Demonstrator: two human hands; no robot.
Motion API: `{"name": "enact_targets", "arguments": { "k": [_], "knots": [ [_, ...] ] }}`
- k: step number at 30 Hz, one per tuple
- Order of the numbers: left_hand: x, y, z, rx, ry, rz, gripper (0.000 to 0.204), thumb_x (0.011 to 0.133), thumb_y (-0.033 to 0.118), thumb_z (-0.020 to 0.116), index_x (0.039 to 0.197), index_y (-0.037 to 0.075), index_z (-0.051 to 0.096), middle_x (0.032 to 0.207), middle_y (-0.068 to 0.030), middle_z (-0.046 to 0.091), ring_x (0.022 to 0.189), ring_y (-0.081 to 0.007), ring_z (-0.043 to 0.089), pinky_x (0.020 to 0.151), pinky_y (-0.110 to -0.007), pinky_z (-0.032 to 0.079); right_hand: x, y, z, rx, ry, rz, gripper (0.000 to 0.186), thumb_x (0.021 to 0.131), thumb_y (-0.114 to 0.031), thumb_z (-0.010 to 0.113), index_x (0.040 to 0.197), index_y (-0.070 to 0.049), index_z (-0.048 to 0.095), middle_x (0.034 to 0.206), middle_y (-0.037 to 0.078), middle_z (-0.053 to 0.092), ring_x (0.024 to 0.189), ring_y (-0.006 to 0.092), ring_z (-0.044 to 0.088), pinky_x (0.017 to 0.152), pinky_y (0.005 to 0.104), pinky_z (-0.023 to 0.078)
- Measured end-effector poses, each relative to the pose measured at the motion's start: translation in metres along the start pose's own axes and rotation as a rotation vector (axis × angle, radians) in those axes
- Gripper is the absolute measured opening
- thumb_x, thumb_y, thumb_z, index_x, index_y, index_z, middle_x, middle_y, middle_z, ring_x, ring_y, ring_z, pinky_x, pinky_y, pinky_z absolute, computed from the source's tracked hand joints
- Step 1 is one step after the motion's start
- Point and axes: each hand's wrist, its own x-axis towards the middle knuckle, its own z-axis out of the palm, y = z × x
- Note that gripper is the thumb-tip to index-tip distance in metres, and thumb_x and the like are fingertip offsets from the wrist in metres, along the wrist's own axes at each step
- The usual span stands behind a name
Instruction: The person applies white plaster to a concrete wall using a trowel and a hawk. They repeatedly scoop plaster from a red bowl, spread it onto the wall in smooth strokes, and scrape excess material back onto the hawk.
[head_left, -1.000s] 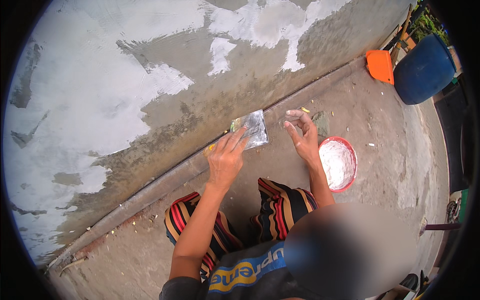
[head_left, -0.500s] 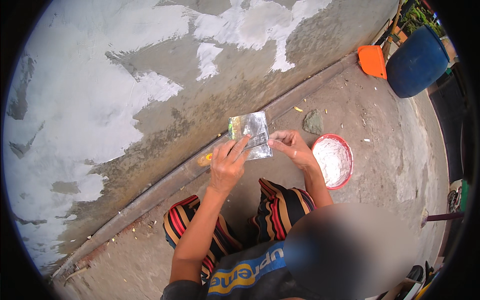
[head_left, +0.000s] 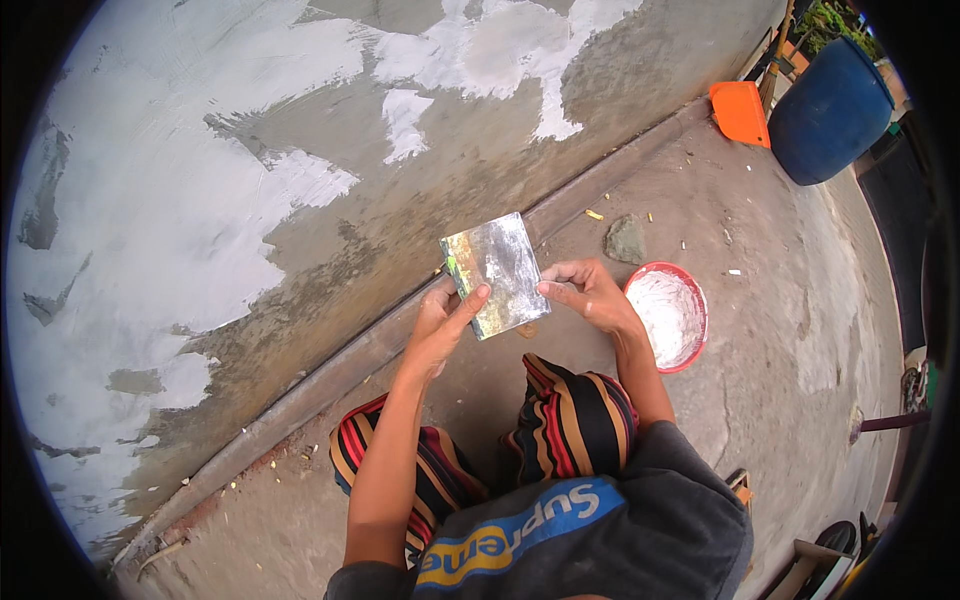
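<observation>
Before patchy plastered wall (head_left: 200,200), left hand (head_left: 440,325) and right hand (head_left: 590,297) both pinch smeared metal plate (head_left: 497,272).

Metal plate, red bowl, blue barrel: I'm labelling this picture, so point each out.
metal plate (head_left: 497,272), head view, middle of its shiny face.
red bowl (head_left: 700,300), head view, its red rim.
blue barrel (head_left: 828,115), head view, its side.

1. My left hand (head_left: 437,325) and right hand (head_left: 588,297) grip a flat metal plate (head_left: 494,273) by its edges, frame centre.
2. Red bowl (head_left: 692,318) of white paste, right of centre.
3. Blue barrel (head_left: 830,112), upper right.
</observation>
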Motion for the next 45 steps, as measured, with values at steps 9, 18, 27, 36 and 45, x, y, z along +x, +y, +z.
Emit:
{"name": "enact_targets", "arguments": {
  "k": [9,18,27,36,45],
  "knots": [
    [0.005,-0.012,0.000,-0.344,0.101,0.090,0.031,0.098,0.028,0.060,0.117,0.003,0.061,0.110,-0.0043,0.066,0.096,-0.0107,0.063,0.081,-0.028,0.051,0.022,0.077,-0.038,-0.065,0.372,-0.148,0.020,0.095,-0.013,0.052,0.089,0.002,0.064,0.092,0.011,0.069,0.088,0.0188,0.060,0.086,0.0317,0.045],
    [0.014,-0.020,0.005,-0.338,0.106,0.110,0.030,0.099,0.026,0.058,0.118,0.003,0.059,0.111,-0.0046,0.066,0.094,-0.0106,0.063,0.079,-0.028,0.051,0.013,0.068,0.044,0.081,-0.049,-0.085,0.052,0.094,-0.017,0.063,0.138,-0.003,0.039,0.095,0.006,0.061,0.088,0.0143,0.055,0.083,0.0305,0.044],
    [0.017,-0.009,-0.013,-0.488,0.269,0.225,0.039,0.096,0.011,0.059,0.132,0.002,0.045,0.129,-0.0096,0.056,0.119,-0.0200,0.054,0.098,-0.038,0.046,-0.011,0.056,0.001,-0.357,0.345,-0.053,0.038,0.095,-0.014,0.060,0.133,-0.010,0.057,0.109,0.015,0.070,0.102,0.0191,0.065,0.089,0.0310,0.049],
    [0.023,-0.034,0.000,-0.358,0.269,0.202,0.037,0.099,0.013,0.057,0.132,0.000,0.045,0.130,-0.0090,0.055,0.116,-0.0154,0.052,0.100,-0.031,0.040,-0.028,0.032,0.020,-0.581,0.152,-0.135,0.032,0.092,-0.007,0.061,0.123,-0.009,0.066,0.102,0.021,0.069,0.076,0.0326,0.066,0.074,0.0317,0.052],
    [0.014,-0.027,-0.009,-0.245,0.280,0.205,0.036,0.099,0.011,0.056,0.131,-0.002,0.047,0.128,-0.0091,0.058,0.113,-0.0154,0.053,0.098,-0.031,0.041,-0.014,0.013,0.036,-0.548,0.034,-0.048,0.031,0.092,-0.008,0.060,0.122,-0.009,0.066,0.109,0.022,0.067,0.086,0.0351,0.069,0.076,0.0345,0.053]
  ]
}}
